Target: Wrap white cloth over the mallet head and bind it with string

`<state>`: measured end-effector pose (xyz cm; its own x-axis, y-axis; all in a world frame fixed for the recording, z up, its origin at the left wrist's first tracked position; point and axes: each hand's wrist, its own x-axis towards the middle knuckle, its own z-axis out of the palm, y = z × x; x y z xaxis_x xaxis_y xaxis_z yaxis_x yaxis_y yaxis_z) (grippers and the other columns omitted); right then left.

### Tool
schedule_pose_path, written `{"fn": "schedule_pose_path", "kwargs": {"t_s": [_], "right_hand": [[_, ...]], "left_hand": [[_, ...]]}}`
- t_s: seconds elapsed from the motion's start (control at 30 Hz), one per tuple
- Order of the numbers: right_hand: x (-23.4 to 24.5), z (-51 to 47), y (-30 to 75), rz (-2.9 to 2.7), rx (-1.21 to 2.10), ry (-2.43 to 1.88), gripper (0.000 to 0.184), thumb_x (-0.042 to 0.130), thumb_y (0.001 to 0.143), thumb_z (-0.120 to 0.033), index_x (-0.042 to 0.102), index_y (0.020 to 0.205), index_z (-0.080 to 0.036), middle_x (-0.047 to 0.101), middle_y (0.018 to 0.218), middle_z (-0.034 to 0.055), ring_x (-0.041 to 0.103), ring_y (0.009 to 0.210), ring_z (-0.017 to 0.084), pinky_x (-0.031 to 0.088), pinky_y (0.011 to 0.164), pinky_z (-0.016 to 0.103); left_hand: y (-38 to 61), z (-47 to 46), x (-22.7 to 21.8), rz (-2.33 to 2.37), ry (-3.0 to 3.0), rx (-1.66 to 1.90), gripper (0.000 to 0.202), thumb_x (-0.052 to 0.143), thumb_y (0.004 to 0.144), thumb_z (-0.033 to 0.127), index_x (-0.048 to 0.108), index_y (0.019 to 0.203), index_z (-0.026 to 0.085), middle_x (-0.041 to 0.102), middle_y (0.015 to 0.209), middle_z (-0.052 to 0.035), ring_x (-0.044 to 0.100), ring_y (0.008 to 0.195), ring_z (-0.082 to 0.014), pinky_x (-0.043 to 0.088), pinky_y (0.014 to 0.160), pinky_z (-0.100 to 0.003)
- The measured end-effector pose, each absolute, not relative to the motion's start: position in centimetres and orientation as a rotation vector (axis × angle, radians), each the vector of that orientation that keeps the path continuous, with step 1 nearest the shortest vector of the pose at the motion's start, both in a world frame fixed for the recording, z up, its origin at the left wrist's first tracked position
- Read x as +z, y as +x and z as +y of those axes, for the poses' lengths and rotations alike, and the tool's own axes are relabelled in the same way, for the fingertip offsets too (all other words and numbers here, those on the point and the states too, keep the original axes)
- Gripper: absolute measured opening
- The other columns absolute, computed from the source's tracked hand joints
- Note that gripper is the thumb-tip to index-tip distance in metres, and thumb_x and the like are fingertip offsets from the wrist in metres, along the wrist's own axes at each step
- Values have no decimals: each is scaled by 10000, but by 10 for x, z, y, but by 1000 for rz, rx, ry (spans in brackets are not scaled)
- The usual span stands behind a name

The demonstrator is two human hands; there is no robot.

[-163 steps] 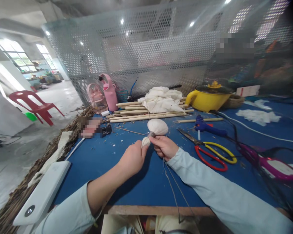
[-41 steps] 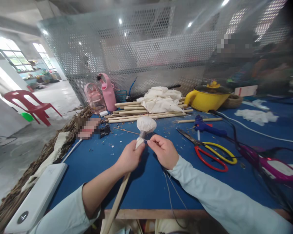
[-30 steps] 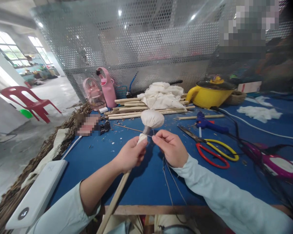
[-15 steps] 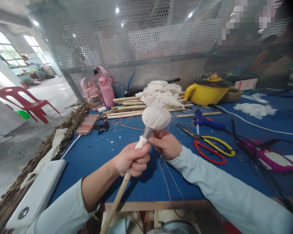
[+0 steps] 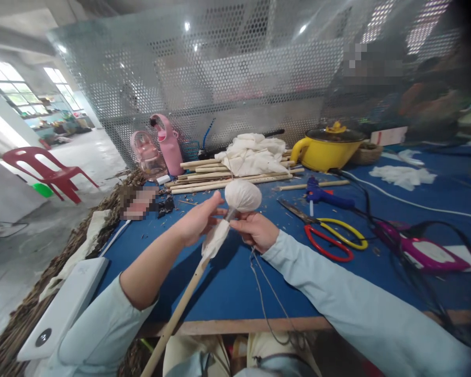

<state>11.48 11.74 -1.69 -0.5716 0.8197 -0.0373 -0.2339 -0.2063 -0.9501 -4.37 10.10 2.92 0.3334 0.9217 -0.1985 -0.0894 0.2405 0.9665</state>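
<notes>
A person's right hand (image 5: pixel 255 230) pinches the cloth-headed stick (image 5: pixel 197 272) just below its white ball (image 5: pixel 243 195), which points to one o'clock; the left hand (image 5: pixel 196 220), open, flanks it at nine. Thread (image 5: pixel 261 296) dangles toward five o'clock (even tension should serve best).

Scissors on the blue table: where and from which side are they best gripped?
Best gripped, I think, by the red loop and yellow loop, the right hand coming from the near right once free: the scissors lie flat with both loops toward that side and the blades pointing away to the left.
</notes>
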Motion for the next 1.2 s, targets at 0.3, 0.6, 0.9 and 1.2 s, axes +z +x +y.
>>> {"fn": "schedule_pose_path", "kwargs": {"t_s": [0.3, 0.6, 0.9, 1.2], "right_hand": [[-13, 119, 116, -1273, 1708, -926, 284, 687, 590, -370, 582, 703, -131, 286, 353, -118, 166, 291, 28, 93, 301, 196], [-17, 121, 117, -1419, 1364, -952, 347, 643, 679, -486, 564, 687, -149, 401, 434, -67, 295, 386, 63, 221, 394, 217], [9, 101, 118, -1592, 1088, -972, 393, 620, 705, -472, 460, 502, -176, 366, 430, -56, 285, 422, 69, 234, 417, 233], [-4, 114, 119, -1468, 1481, -831, 412, 660, 684, -472, 417, 524, -181, 306, 361, -89, 244, 336, 51, 162, 359, 219]], "left_hand": [[-22, 83, 16, 1296, 1644, 851, 300, 536, 777, 455, 566, 824, 160, 499, 567, 29, 391, 458, -79, 277, 444, -189], [-29, 76, 11, 1210, 1043, 782, 369, 434, 793, 569, 437, 774, 201, 281, 520, 90, 194, 363, -36, 138, 351, -152], [-46, 81, 19, 948, 772, 759, 321, 441, 817, 512, 407, 744, 201, 172, 502, 102, 95, 363, -30, 97, 312, -117], [-47, 70, 26, 437, 447, 513, 317, 368, 844, 454, 338, 644, 210, 77, 482, 98, -58, 382, -32, 22, 276, -121]]}}
